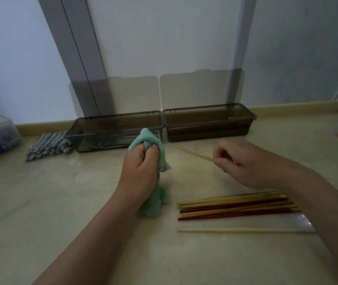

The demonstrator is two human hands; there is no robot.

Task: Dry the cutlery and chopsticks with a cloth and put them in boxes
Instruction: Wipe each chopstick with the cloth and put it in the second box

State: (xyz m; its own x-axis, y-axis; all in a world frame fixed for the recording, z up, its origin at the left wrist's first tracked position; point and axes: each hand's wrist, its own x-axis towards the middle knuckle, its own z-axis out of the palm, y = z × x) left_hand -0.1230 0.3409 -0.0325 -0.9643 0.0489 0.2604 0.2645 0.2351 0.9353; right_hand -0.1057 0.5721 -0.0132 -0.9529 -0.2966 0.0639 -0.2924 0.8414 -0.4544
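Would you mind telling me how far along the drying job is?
Done: cutlery lies in the left box, chopsticks in the right box. In hand: left hand grips the green cloth; right hand holds one chopstick. Left: the chopstick pile on the floor.

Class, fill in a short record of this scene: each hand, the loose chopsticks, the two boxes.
left hand: grips green cloth
right hand: holds pale chopstick
pile: pale and dark chopsticks on floor, one pale stick apart
left box: lid open, cutlery inside
right box: lid open, contents unclear
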